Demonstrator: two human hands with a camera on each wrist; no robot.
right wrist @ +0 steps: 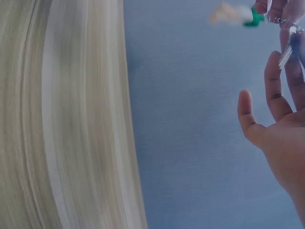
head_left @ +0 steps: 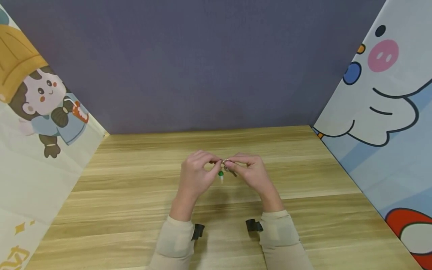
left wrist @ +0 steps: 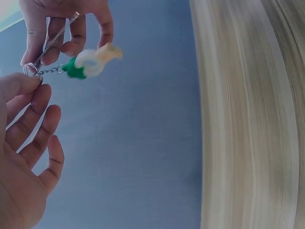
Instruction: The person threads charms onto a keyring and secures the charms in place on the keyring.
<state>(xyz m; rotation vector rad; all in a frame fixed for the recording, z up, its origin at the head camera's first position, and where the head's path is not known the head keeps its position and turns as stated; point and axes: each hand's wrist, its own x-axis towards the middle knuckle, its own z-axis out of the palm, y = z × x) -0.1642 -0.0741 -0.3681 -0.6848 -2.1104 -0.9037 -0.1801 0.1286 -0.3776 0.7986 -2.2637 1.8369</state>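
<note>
Thumb and forefinger of my left hand [head_left: 197, 173] pinch a metal key ring [left wrist: 29, 68] at its chain side. Facing it, my right hand [head_left: 252, 171] pinches the same ring with its fingertips, so both hands meet over the table. From a short chain [left wrist: 50, 71] dangles a small charm [left wrist: 90, 64], green on top, white in the middle and peach at the end. A slim metal key [right wrist: 287, 56] hangs from the ring beneath the right fingers. The fingertips partly cover the ring. The other fingers of the left hand are loosely bent.
Below the hands lies a wood-grain table [head_left: 135, 210]. A dark grey-blue panel [head_left: 209, 67] rises along its far edge. Printed cartoon panels flank it on the left [head_left: 30, 180] and right [head_left: 368, 165]. Black wrist mounts [head_left: 198, 231] sit at the light sleeves.
</note>
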